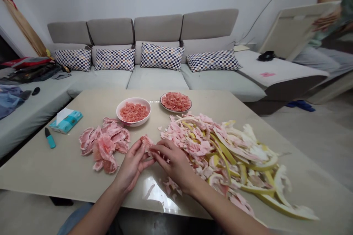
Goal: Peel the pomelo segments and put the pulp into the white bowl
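A pink pomelo segment point(147, 142) is held up over the table between my two hands. My left hand point(134, 162) grips it from the left, fingers closed round its lower side. From the right, my right hand point(172, 159) pinches its edge with thumb and fingertips. Left of my hands lies a pile of pomelo segments point(106, 143) with whitish-pink skin on them. On the right spreads a heap of pomelo peel point(220, 154), yellow rind mixed with torn pink membrane. Beyond my hands, a white bowl point(143, 117) and a dark-rimmed plate point(176, 111) hold loose pink pulp.
A blue tissue pack point(67, 121) and a knife with a turquoise handle point(50, 139) lie at the table's left. Behind the table point(68, 169) runs a grey sofa point(157, 79) with checked cushions. Another person point(331, 25) sits at the far right beside a pale chair back point(295, 31).
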{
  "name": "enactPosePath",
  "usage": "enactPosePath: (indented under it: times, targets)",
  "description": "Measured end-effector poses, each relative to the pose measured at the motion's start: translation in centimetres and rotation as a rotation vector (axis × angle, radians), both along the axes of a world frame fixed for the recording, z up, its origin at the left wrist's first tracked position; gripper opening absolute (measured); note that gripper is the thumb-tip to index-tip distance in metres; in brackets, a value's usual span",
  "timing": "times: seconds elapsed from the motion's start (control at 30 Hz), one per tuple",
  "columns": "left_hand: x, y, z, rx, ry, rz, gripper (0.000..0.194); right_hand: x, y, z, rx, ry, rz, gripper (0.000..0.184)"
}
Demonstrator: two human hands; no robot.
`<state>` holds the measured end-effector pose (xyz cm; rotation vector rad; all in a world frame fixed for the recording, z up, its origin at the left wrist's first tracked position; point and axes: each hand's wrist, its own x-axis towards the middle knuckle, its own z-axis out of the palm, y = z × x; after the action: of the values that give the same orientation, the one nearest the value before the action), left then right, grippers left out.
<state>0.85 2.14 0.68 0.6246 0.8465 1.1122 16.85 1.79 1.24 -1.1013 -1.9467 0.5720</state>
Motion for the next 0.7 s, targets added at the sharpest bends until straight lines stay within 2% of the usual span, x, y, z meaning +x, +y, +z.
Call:
enactPosePath:
  times: [0.1, 0.27, 0.4, 0.53, 0.7]
  targets:
    - [0.0, 0.0, 0.3, 0.041, -0.007, -0.037, 0.032, 0.1, 0.2, 0.6, -0.028, 0.023, 0.004, 0.02]
    - [-0.5, 0.5, 0.4, 0.067, 0.028, -0.049, 0.037, -0.7, 1.4, 1.5, -0.008, -0.166, 0.014, 0.012]
    - [-1.1, 1.5, 0.5, 0.035, 0.014, 0.034, 0.043, -2.1, 3.1, 1.6, 0.009, -0.204, -0.016, 0.011]
    - [-1.9, 2.7, 0.5, 0.055, -0.095, 0.11, 0.041, -3.5, 5.2, 2.0, -0.096, -0.018, -0.012, 0.01]
    - [-3.3, 5.0, 0.5, 0.124, -0.237, 0.183, 0.033, -5.2, 8.1, 2.3, -0.473, 0.387, 0.037, 0.006]
